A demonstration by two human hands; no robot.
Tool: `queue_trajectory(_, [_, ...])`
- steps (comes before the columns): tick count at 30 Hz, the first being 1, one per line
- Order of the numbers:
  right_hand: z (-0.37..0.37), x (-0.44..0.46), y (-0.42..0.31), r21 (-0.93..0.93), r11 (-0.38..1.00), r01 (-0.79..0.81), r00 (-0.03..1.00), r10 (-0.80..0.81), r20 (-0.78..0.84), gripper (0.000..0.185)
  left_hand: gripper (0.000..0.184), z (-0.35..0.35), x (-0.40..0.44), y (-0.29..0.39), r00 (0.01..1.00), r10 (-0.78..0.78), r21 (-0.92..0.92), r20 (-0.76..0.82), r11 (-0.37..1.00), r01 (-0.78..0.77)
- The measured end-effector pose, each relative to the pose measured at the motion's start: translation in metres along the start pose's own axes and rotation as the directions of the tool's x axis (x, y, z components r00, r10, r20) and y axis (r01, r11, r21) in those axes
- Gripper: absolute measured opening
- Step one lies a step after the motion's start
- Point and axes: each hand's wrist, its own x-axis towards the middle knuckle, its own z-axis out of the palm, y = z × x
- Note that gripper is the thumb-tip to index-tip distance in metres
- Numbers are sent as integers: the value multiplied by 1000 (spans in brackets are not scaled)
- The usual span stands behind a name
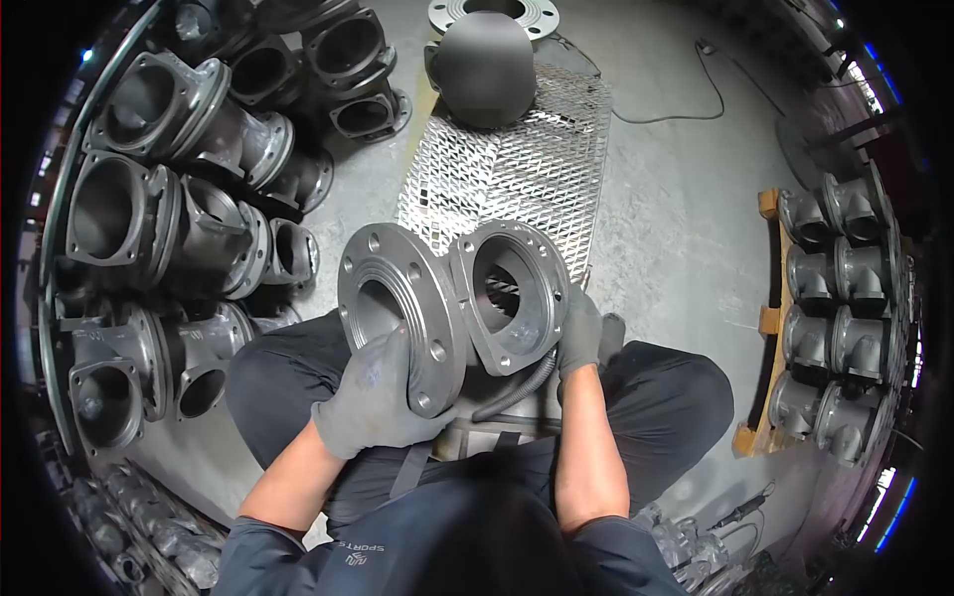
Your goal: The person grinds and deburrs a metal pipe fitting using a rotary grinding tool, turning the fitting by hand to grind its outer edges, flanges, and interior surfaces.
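Observation:
A grey metal valve body (pixel 517 288) with a round bolt-holed flange on its left and a squarish opening on its right is held up above my lap. My left hand (pixel 383 397), in a grey glove, is closed on the lower part of the round flange, its thumb near the bore. My right hand (pixel 579 333), also gloved, grips the right side of the squarish opening; its fingers are partly hidden behind the casting. A dark hose (pixel 522 395) lies below the valve body.
A metal grating (pixel 507 179) lies on the floor ahead, with a dark round part (pixel 485 70) and a flange (pixel 542 18) at its far end. Stacked castings (pixel 109 209) stand at the left; more sit by a wooden pallet (pixel 770 318) at the right. A cable (pixel 666 119) crosses the floor.

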Motion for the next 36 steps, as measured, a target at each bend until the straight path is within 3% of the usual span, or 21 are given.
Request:
queue_trajectory(1, [-5,-1,-17,11,1000,5,1000,-5,0,33,81,0,-3,-4,1000,-17,-35,-1,999,17])
queue_trajectory(2, [-14,-3,-36,38,995,-88,996,87,29,35,81,1,-5,-8,999,-33,-70,-1,997,33])
queue_trajectory(5, [-9,-1,-34,100,981,-167,985,161,63,35,84,6,-15,-16,998,-1,-52,-65,999,-3])
queue_trajectory(7, [-5,-1,-32,193,979,-64,996,76,-56,48,87,8,-21,-18,998,-28,-39,-57,999,26])
queue_trajectory(9, [-7,-2,-33,166,985,-35,999,40,-28,47,90,12,-27,-20,997,-54,-29,-51,998,53])
queue_trajectory(12, [-7,1,-32,203,974,-100,993,109,-36,47,96,12,-31,-21,991,-130,4,-38,991,130])
queue_trajectory(14, [-14,0,-41,139,990,-16,997,27,-77,45,91,2,-16,-14,963,-268,-80,-24,961,266])
queue_trajectory(15, [-18,-1,-48,114,993,12,996,-1,-93,44,91,-3,-6,-8,965,-260,-86,-24,962,257])
queue_trajectory(16, [-28,-5,-69,351,922,-164,982,188,-35,41,88,-9,5,0,946,-317,-228,-66,928,295])
queue_trajectory(17, [-35,-9,-80,554,765,-328,934,352,67,39,85,-11,16,3,919,-382,-367,-96,872,324])
queue_trajectory(18, [-40,-13,-78,576,751,-322,935,349,68,36,76,-7,26,4,877,-469,-571,-105,751,333])
queue_trajectory(19, [-46,-19,-81,572,753,-326,933,355,64,36,65,-23,41,16,833,-549,-690,58,581,431])
queue_trajectory(20, [-55,-23,-89,547,767,-336,933,351,80,42,55,-35,55,26,815,-571,-759,102,485,434])
queue_trajectory(22, [-66,-29,-94,486,809,-331,942,315,117,52,36,-29,70,26,836,-548,-871,24,399,286])
queue_trajectory(26, [-88,-53,-111,401,846,-351,935,294,199,48,37,-29,72,15,834,-551,-911,34,326,252])
queue_trajectory(27, [-84,-59,-100,356,918,-176,982,140,126,50,37,-30,73,17,831,-555,-911,36,323,255])
queue_trajectory(29, [-90,-66,-113,291,957,3,997,-25,72,53,41,-31,71,20,817,-575,-901,45,330,282])
queue_trajectory(31, [-104,-80,-140,200,967,-161,957,102,273,52,43,-27,64,15,813,-581,-903,40,328,279])
queue_trajectory(33, [-98,-84,-134,200,960,-198,940,127,318,52,45,-24,62,14,813,-582,-905,34,327,272])
queue_trajectory(35, [-90,-85,-122,-33,973,226,947,-212,241,53,47,-23,61,16,818,-575,-894,22,355,274])
queue_trajectory(36, [-85,-85,-119,-35,979,200,953,-186,240,52,47,-21,61,17,818,-575,-895,23,353,273])
